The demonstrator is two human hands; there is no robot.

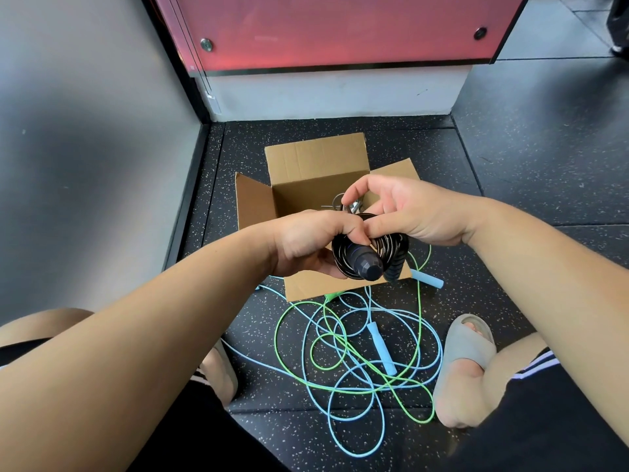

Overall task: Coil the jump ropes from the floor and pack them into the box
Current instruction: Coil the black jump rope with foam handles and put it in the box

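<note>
hands (306, 245) (420, 212) grip coiled black rope (341, 258), above box (315, 158)

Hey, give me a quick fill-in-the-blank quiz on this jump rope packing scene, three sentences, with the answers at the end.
1. The left hand and the right hand together hold a coiled jump rope whose colour is ____.
2. The cardboard box beneath the hands has its flaps ____.
3. Tangled on the floor lie a blue rope and a ____ one.

Missing words: black; open; green.
</note>
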